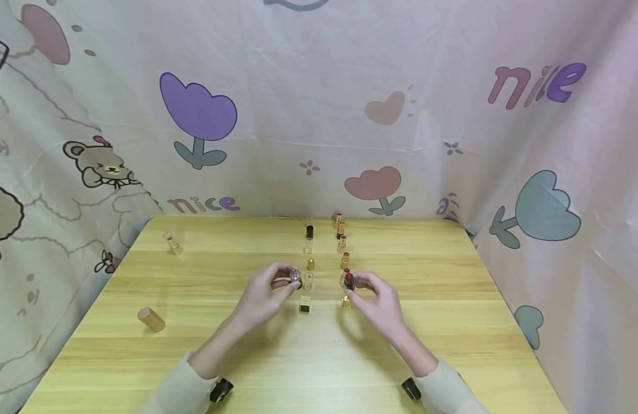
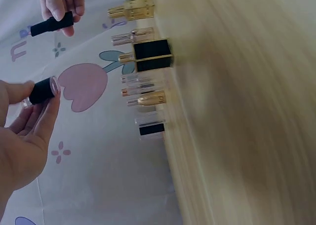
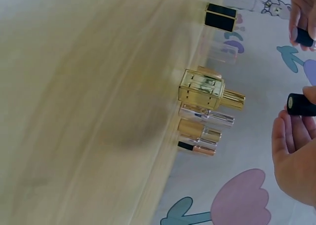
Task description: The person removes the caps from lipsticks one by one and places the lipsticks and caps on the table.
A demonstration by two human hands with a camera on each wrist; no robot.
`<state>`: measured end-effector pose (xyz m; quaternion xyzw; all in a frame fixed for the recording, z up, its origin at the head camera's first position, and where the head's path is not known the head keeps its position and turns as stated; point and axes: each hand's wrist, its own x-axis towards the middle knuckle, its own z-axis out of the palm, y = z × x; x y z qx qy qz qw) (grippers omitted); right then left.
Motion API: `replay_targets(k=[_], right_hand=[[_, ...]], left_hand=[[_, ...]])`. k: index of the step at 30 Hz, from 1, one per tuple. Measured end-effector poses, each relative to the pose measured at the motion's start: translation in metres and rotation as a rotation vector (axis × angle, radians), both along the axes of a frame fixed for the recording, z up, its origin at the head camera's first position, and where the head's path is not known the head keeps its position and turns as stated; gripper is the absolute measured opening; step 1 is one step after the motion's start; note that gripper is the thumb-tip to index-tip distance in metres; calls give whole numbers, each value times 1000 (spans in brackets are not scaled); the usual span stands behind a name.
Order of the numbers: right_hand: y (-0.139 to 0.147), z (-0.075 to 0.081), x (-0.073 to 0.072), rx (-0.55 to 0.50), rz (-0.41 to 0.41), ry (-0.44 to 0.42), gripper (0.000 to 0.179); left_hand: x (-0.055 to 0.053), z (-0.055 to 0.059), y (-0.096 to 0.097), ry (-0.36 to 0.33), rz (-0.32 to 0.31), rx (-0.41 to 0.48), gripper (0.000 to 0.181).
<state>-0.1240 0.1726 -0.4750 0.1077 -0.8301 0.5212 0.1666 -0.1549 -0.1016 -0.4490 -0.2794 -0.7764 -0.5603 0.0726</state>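
Note:
In the head view my left hand (image 1: pixel 267 290) pinches a small lipstick cap (image 1: pixel 295 276) with a clear end. The left wrist view shows that cap (image 2: pixel 42 90) as mostly black, held between thumb and fingers above the table. My right hand (image 1: pixel 381 302) grips an uncapped black lipstick (image 1: pixel 349 280) upright, its dark red bullet facing up. Its round black base (image 3: pixel 297 104) shows in the right wrist view. Beneath the hands stand a clear cap (image 1: pixel 308 281), a black square cap with gold edges (image 1: pixel 305 305) and a gold square lipstick base (image 1: pixel 346 301).
Behind the left hand, caps stand in a column, including a gold one (image 1: pixel 311 264) and a black one (image 1: pixel 310 232). Several uncapped lipsticks (image 1: pixel 345 260) form a parallel column to the right. A tan cylinder (image 1: pixel 151 319) and a clear tube (image 1: pixel 172 244) are at the table's left.

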Motion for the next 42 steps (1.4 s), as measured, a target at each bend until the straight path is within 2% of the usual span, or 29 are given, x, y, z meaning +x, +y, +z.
replay_targets(k=[6, 10, 14, 18, 24, 30, 34, 42], right_hand=[[4, -4, 4, -4, 60, 1, 34], [7, -5, 7, 9, 94, -66, 35], [8, -8, 9, 37, 142, -147, 34], [9, -13, 11, 50, 179, -176, 33], [9, -15, 10, 82, 172, -238, 33], [10, -17, 11, 117, 173, -306, 29], [11, -19, 11, 143, 187, -302, 26], [14, -20, 9, 206, 232, -331, 25]], left_hand=[[3, -7, -6, -108, -113, -81, 30], [5, -10, -8, -157, -160, -169, 26], [9, -12, -8, -176, -201, -282, 25], [11, -15, -7, -182, -254, -360, 26], [9, -18, -4, -151, -287, -475, 25], [9, -20, -3, -50, -276, -608, 23], [9, -22, -2, 28, -280, -644, 24], [9, -26, -1, 55, -276, -710, 22]])
